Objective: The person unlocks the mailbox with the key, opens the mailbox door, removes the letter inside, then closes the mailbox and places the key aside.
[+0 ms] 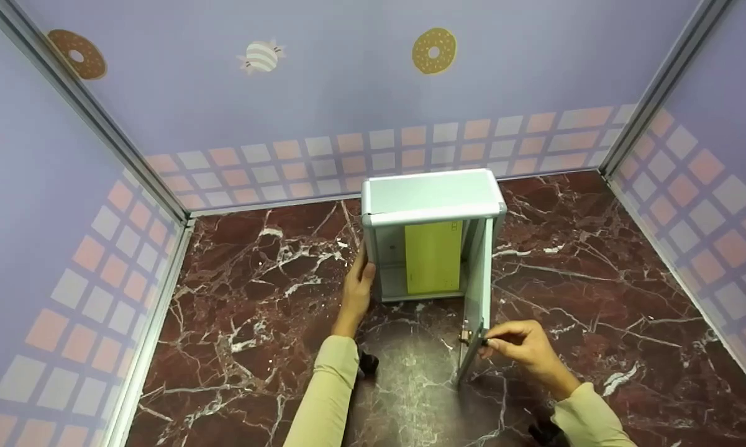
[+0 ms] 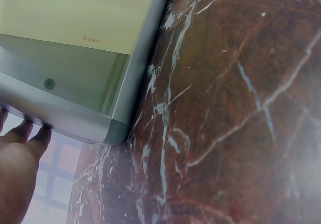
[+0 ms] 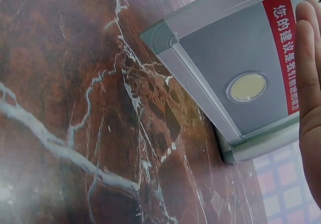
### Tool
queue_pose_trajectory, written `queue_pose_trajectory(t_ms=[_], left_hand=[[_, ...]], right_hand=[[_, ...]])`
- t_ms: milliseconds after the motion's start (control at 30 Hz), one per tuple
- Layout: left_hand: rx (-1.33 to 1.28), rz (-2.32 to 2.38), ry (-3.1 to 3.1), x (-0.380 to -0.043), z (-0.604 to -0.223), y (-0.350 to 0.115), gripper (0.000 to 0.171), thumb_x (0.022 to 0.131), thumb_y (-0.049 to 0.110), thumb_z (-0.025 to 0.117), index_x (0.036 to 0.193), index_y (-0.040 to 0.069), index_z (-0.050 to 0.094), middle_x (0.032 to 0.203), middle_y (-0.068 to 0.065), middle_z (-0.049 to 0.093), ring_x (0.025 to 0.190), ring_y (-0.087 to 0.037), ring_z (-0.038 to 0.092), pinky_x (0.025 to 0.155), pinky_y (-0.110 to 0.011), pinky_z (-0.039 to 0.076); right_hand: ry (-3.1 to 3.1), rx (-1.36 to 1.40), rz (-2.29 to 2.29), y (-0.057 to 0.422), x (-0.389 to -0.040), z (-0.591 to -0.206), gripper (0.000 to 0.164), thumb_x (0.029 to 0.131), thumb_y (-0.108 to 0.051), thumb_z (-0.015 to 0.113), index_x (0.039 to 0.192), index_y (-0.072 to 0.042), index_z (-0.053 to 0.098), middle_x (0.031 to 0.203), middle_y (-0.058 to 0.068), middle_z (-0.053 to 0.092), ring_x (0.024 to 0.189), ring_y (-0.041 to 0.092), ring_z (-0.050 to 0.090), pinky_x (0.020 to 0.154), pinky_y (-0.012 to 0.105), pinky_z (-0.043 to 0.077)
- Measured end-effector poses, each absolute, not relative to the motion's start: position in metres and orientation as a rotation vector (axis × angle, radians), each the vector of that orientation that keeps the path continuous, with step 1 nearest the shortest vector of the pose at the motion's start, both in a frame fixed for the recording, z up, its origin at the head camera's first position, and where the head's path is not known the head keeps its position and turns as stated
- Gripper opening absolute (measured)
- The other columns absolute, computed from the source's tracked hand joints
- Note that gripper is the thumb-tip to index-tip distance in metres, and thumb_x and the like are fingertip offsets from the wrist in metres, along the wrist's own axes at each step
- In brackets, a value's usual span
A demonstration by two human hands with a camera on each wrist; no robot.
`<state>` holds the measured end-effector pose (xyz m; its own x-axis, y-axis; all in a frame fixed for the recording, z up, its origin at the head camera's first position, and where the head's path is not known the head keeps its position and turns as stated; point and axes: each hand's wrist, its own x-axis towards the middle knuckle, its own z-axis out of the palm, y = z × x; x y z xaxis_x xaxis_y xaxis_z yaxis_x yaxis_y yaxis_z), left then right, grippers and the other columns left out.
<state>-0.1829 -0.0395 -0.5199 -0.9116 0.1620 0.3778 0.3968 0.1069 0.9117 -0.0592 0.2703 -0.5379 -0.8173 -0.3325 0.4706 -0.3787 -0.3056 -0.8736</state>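
Marbled floor (image 1: 596, 261): box (image 1: 433, 195) upright, tall door (image 1: 481, 273) swung toward 6 o'clock; right hand (image 1: 522, 343), nearer, pinches at lock (image 1: 466, 336), its 9 o'clock; left hand (image 1: 358, 287), fingers extended, touches box's 8-o'clock side.

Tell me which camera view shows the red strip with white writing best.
The right wrist view: there the red strip appears large, its white writing in plain sight. In the head view the door stands nearly edge-on and no strip shows; the left wrist view shows none of it.
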Motion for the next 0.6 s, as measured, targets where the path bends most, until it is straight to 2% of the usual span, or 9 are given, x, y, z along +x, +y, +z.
queue_pose_trajectory(t_ms=[300, 600], left_hand=[[-0.56, -1.912, -2.192, -0.183, -0.52, -0.039, 0.088, 0.095, 0.062, 0.04, 0.152, -0.004, 0.026, 0.152, -0.026, 0.03, 0.139, -0.043, 0.028, 0.113, -0.05, 0.025], [-0.548, -1.912, -2.193, -0.181, -0.518, -0.038, 0.085, 0.097, 0.059, 0.04, 0.152, -0.004, 0.026, 0.152, -0.027, 0.03, 0.139, -0.044, 0.028, 0.113, -0.051, 0.024]], right_hand=[[-1.65, 1.055, 2.397, 0.279, -0.061, -0.544, 0.028, 0.082, 0.03, 0.046, 0.097, 0.016, 0.066, 0.087, 0.022, 0.07, 0.072, 0.024, 0.071, 0.065, 0.035, 0.059], [-1.556, 1.062, 2.517, 0.285, -0.06, -0.548, 0.034, 0.086, 0.025, 0.046, 0.102, 0.007, 0.069, 0.092, 0.016, 0.072, 0.076, 0.022, 0.07, 0.068, 0.033, 0.059]])
